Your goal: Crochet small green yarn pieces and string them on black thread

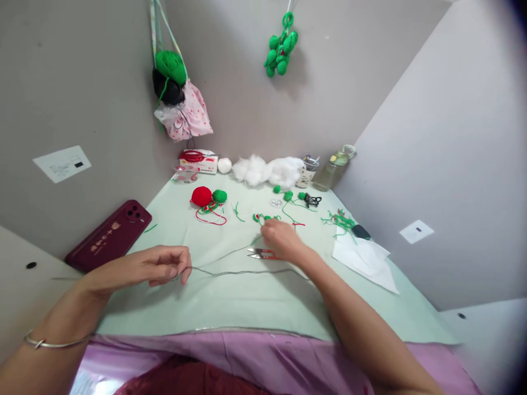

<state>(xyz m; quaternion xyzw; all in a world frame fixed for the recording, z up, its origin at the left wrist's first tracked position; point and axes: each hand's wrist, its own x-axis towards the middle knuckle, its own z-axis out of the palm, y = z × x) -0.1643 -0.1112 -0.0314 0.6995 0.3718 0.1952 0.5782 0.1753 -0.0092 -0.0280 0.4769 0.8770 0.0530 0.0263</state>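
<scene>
My left hand (164,266) is closed in a pinch on a thin dark grey-green cord (234,272) over the left front of the table. From the pinch, two strands run right and pass under my right forearm, and another strand rises to my right hand (282,238). Its fingers are curled together where that strand ends; the fingertips are partly hidden. Just beyond them lie small green crocheted pieces (256,218) with white and red bits. Thread snips (261,254) with orange-red handles lie beneath my right hand, blades to the left.
A red yarn ball (201,196) and a green one (219,196) lie behind. White stuffing (267,171), a pen cup (307,171) and a bottle (334,169) line the back wall. A phone (111,235) leans left; green scraps (341,222) and white paper (362,260) lie right.
</scene>
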